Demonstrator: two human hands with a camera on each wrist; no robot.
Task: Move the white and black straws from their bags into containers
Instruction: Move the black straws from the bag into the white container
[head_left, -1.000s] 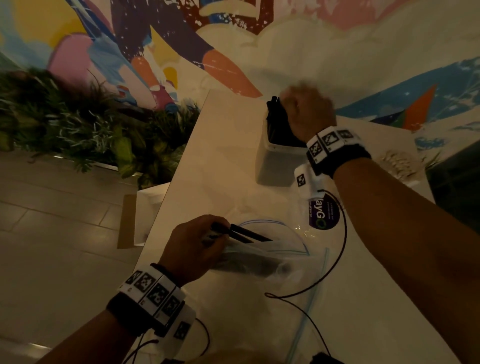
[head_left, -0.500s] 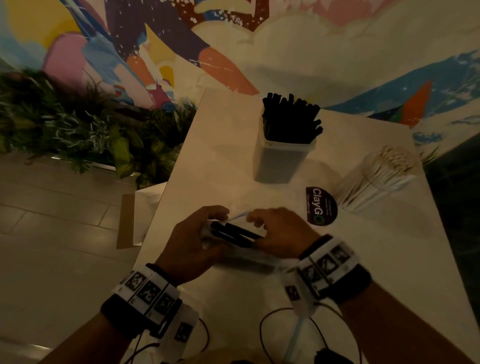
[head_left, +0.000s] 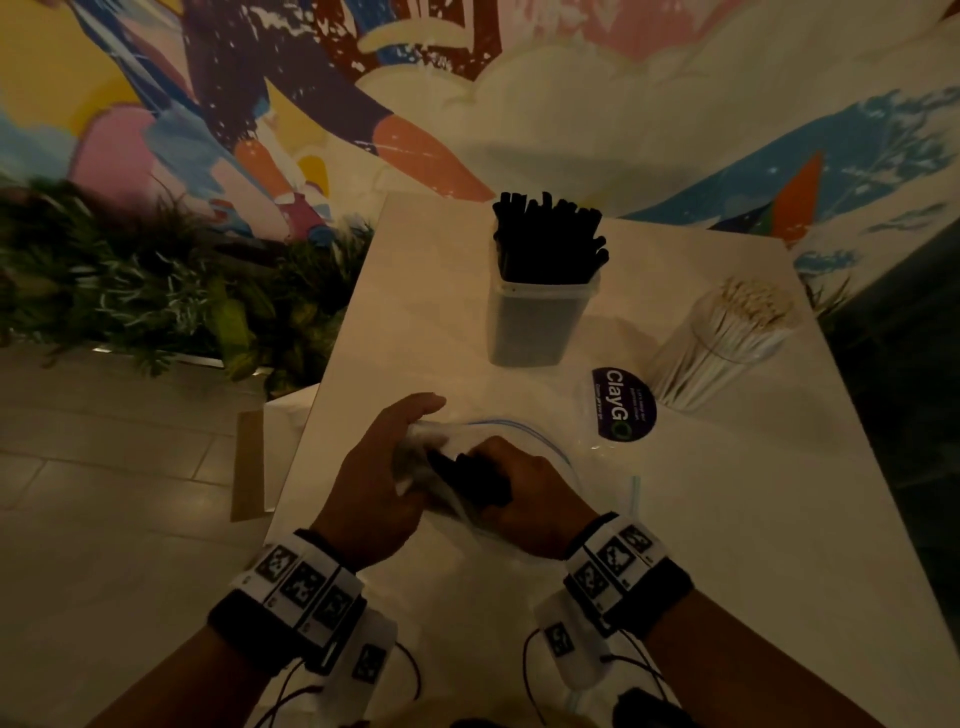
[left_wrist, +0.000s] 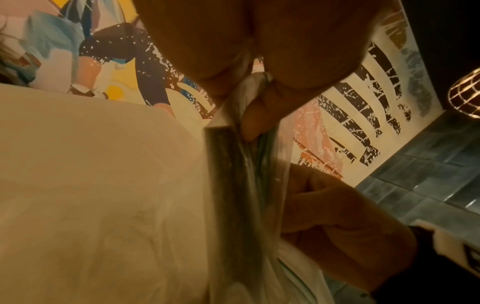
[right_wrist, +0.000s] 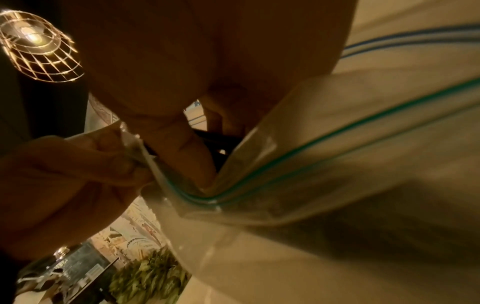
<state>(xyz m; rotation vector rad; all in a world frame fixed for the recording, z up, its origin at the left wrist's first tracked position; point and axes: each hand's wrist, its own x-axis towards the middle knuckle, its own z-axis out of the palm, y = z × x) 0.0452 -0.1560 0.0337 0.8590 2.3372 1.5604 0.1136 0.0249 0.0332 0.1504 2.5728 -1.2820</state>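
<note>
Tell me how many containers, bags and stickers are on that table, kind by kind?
Containers: 2, a square tub of black straws and a round clear one of white straws.
Bags: 1, a clear zip bag held by both hands.
Stickers: 1, a dark round one.
Total: 4.

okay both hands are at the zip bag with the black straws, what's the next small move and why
Probably draw the right hand back, pulling the black straws it grips out of the zip bag, while the left hand pinches the bag's edge. The square container already holds black straws.
</note>
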